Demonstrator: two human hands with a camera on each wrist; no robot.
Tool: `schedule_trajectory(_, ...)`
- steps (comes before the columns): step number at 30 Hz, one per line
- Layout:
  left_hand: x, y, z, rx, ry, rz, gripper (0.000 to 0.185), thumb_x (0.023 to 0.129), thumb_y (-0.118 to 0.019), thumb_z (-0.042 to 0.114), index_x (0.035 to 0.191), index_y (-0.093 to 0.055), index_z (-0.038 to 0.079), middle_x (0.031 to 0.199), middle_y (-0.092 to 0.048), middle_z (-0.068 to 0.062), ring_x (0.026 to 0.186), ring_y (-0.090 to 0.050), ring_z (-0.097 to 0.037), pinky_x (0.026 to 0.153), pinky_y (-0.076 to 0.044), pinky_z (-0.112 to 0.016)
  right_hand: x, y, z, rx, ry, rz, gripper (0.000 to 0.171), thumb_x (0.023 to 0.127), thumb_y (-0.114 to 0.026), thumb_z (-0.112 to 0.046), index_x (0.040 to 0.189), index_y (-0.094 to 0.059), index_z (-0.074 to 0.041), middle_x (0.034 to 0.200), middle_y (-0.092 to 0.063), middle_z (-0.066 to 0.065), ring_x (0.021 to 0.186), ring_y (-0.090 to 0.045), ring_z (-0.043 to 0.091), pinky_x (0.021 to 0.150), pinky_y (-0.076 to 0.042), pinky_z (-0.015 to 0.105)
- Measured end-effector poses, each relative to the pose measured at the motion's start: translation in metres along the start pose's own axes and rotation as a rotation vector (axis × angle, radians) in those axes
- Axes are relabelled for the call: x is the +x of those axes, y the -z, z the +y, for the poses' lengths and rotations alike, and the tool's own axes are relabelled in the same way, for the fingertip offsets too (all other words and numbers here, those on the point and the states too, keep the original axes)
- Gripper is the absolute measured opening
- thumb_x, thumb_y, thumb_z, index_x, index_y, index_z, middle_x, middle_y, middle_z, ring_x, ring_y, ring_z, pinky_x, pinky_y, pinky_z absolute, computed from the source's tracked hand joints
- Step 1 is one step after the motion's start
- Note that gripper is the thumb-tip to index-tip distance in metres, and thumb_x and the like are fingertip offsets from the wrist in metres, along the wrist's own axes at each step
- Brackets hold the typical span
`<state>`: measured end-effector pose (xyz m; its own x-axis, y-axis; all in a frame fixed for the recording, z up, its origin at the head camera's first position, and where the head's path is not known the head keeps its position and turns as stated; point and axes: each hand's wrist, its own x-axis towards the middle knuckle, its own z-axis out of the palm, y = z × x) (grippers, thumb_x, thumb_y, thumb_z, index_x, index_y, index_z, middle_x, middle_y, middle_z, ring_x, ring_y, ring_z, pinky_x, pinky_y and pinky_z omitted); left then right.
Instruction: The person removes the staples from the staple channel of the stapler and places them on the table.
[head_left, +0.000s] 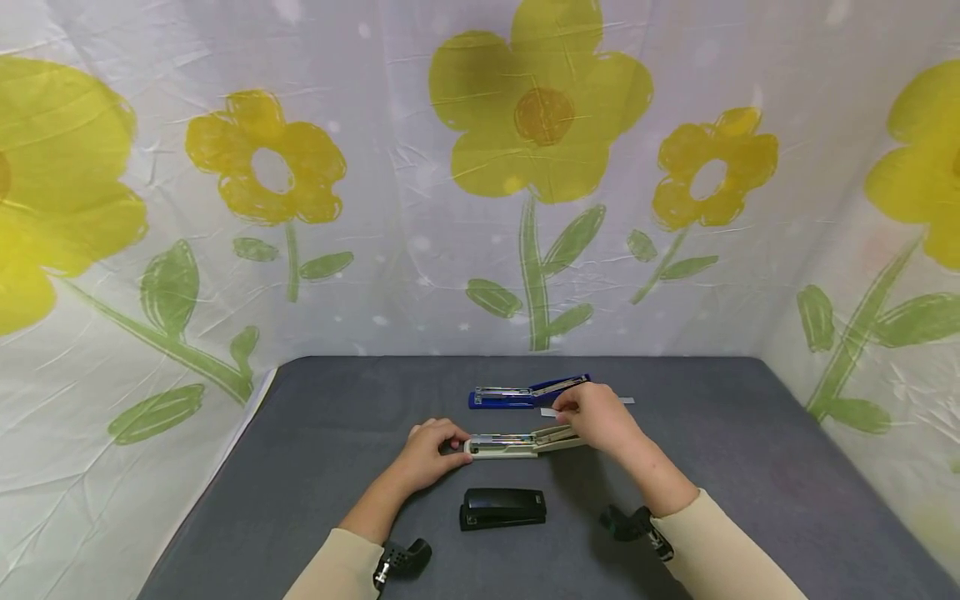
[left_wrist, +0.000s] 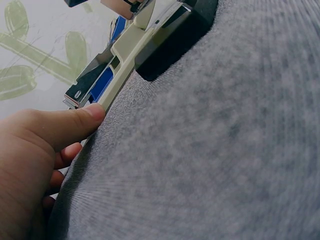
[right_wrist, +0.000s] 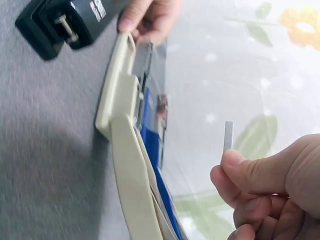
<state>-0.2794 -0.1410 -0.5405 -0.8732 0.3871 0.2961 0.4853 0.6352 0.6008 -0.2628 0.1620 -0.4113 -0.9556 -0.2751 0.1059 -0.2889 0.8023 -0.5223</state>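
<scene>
A cream stapler [head_left: 504,455] lies opened out on the table, its top arm swung back to the right and its metal staple channel exposed. My left hand [head_left: 429,454] holds the left end of its base; in the left wrist view the thumb [left_wrist: 92,114] presses the near side and the other fingers curl behind. Above the swung-back arm, my right hand [head_left: 598,417] pinches a short silvery strip of staples [right_wrist: 228,135] between thumb and forefinger. The strip sticks up past the fingertips, apart from the stapler.
Behind the cream stapler lies a blue stapler [head_left: 501,401], also opened out. A closed black stapler [head_left: 502,509] sits in front. Pale strips [head_left: 549,412] lie behind my right hand on the dark grey table [head_left: 337,400]. A flower-printed cloth [head_left: 390,275] hangs around the table.
</scene>
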Motion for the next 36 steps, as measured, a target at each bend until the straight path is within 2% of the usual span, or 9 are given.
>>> schedule_trajectory(8,-0.002,0.002,0.000,-0.006,0.014,-0.005,0.020,0.088,-0.084,0.029,0.105,-0.077,0.020,0.084,-0.057,0.012,0.082,-0.045,-0.008,0.082,-0.029,-0.038,-0.011,0.020,0.018,0.007,-0.022,-0.003,0.013,0.094,-0.072,-0.002,0.106,-0.077,0.001,0.098,-0.075,0.009,0.085,-0.070,0.023,0.072,-0.056,0.040)
schedule_trajectory(14,-0.003,0.001,-0.001,0.001,0.014,-0.006,0.020,0.088,-0.084,0.029,0.104,-0.077,0.021,0.084,-0.056,0.012,0.082,-0.045,-0.009,0.081,-0.029,-0.038,-0.020,0.029,0.035,0.008,-0.050,0.003,0.017,0.094,-0.071,-0.001,0.110,-0.076,0.003,0.103,-0.074,0.013,0.094,-0.070,0.030,0.079,-0.056,0.044)
schedule_trajectory(22,-0.003,0.000,-0.001,0.002,0.009,0.006,0.021,0.086,-0.085,0.029,0.105,-0.077,0.021,0.083,-0.056,0.013,0.080,-0.044,-0.008,0.080,-0.028,-0.038,-0.028,0.037,0.058,-0.019,-0.078,0.016,0.014,0.094,-0.072,-0.001,0.107,-0.076,0.003,0.104,-0.074,0.017,0.094,-0.070,0.033,0.078,-0.056,0.046)
schedule_trajectory(28,-0.002,0.000,0.000,0.004,0.014,-0.008,0.022,0.086,-0.085,0.029,0.106,-0.077,0.021,0.084,-0.056,0.013,0.080,-0.043,-0.008,0.081,-0.028,-0.037,-0.035,0.038,0.074,-0.031,-0.109,0.008,0.012,0.093,-0.072,-0.001,0.104,-0.076,0.004,0.098,-0.074,0.014,0.088,-0.070,0.031,0.075,-0.055,0.046)
schedule_trajectory(36,0.000,-0.001,0.000,-0.001,0.002,0.000,0.022,0.086,-0.085,0.029,0.105,-0.078,0.021,0.084,-0.055,0.015,0.079,-0.043,-0.009,0.079,-0.028,-0.037,-0.039,0.028,0.093,-0.094,-0.106,0.001,0.006,0.091,-0.076,-0.005,0.096,-0.078,-0.003,0.090,-0.074,0.007,0.081,-0.068,0.025,0.074,-0.054,0.047)
